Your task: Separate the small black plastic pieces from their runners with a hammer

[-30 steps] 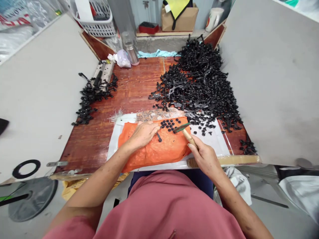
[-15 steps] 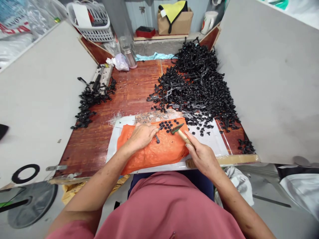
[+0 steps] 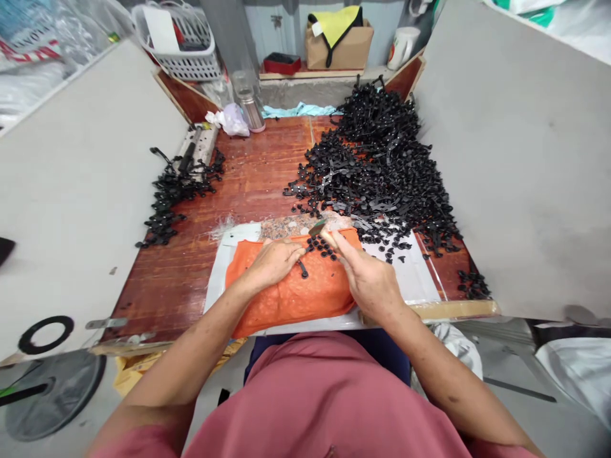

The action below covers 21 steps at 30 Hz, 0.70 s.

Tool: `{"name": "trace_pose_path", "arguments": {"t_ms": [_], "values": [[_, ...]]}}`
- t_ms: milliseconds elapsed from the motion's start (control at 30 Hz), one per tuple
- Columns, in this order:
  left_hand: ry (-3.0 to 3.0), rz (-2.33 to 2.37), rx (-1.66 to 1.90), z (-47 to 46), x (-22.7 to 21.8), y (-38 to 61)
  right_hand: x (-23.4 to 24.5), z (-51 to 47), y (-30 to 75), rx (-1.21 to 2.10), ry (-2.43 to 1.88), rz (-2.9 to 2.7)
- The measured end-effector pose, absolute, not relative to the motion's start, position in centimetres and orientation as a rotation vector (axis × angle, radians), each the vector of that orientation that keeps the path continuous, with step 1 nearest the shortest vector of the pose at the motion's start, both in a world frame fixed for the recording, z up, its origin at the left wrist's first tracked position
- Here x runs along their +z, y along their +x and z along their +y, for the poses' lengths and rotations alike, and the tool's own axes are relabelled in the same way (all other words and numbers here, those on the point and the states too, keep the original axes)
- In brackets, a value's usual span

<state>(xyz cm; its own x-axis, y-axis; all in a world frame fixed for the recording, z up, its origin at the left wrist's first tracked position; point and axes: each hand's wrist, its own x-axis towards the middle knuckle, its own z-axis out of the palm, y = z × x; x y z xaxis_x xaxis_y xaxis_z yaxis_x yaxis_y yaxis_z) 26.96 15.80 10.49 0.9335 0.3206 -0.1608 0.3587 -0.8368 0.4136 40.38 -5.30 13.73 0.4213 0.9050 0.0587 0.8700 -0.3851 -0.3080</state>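
My left hand [image 3: 275, 261] rests on an orange cloth [image 3: 291, 299], its fingertips closed on a small black plastic piece [image 3: 303, 270] whose end pokes out below them. The rest of that piece is hidden under the fingers. My right hand [image 3: 370, 280] grips the light wooden handle of a small hammer [image 3: 317, 227]. The hammer's dark greenish head is above and right of my left fingertips, near the far edge of the cloth. Several small round black plastic parts [image 3: 327, 249] lie on the cloth between the two hands, partly covered by the right hand.
A large heap of black plastic parts [image 3: 382, 159] fills the table's right side. A smaller heap [image 3: 165, 197] lies left. A speckled stone slab [image 3: 281, 228] shows behind the cloth. A thermos [image 3: 251, 111] stands at the back, and grey panels [image 3: 501, 140] rise at both sides.
My right hand has moved left and away from me, bringing the hammer head closer to the far edge of the cloth. My left hand has stayed almost in place.
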Motion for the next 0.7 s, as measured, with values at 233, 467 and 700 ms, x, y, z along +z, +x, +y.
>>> {"name": "trace_pose_path", "arguments": {"t_ms": [233, 467, 700], "values": [[2.648, 0.471, -0.120, 15.7, 10.5, 26.8, 13.5, -4.6, 40.1, 0.288, -2.599, -1.658], [2.695, 0.421, -0.138, 18.3, 12.2, 25.9, 13.7, -6.9, 40.2, 0.424, -2.404, -1.434], [2.705, 1.459, 0.726, 26.2, 23.5, 22.5, 12.4, -9.2, 46.7, 0.258, -2.387, -1.058]]}}
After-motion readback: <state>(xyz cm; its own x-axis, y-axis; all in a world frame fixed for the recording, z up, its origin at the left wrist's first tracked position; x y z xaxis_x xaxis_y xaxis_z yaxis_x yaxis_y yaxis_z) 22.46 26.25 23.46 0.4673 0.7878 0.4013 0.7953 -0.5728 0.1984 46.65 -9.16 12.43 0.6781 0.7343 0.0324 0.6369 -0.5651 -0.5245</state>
